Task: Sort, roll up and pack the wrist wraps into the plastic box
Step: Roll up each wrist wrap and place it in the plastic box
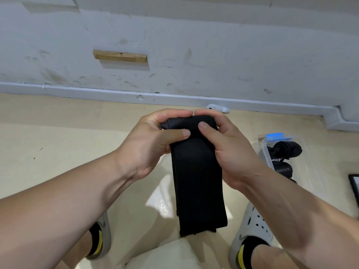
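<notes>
Head view: fingers (174, 114) of left hand (151, 146) and right hand (229, 152) curl round the half-rolled wrist wrap (198, 183).

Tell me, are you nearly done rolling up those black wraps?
Partly. Rolled black wraps already sit in the clear plastic box with the blue clip. The left hand and right hand grip the top of a long black fabric wrist wrap, just starting its roll; most hangs loose. Rolling it and boxing it remain.
</notes>
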